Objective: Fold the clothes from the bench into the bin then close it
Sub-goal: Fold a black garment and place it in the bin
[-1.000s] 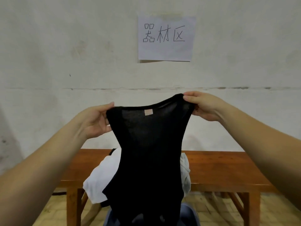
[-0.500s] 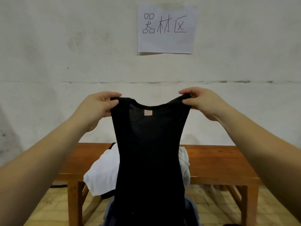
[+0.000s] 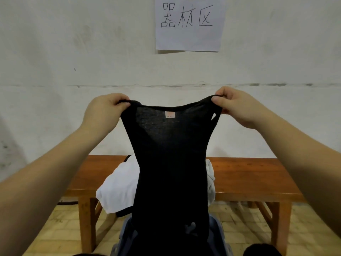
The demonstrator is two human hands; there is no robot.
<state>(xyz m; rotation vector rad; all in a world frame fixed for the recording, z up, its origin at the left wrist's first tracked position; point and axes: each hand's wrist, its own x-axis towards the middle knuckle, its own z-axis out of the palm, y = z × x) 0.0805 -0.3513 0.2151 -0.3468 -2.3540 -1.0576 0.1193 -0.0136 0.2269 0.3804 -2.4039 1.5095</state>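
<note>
I note the left hand (image 3: 103, 115) and right hand (image 3: 238, 108) each pinching a shoulder of the black top (image 3: 171, 163), which hangs in the air above the bench (image 3: 249, 174). White clothes (image 3: 118, 189) lie behind it; the bin (image 3: 217, 230) sits near, below. My advice: keep the shoulders level and taut before folding.

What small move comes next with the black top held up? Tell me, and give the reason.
Probably bring the two shoulders together to fold it lengthwise. The left hand and right hand each pinch a shoulder of the black top, which hangs full length and unfolded above the bin.
</note>
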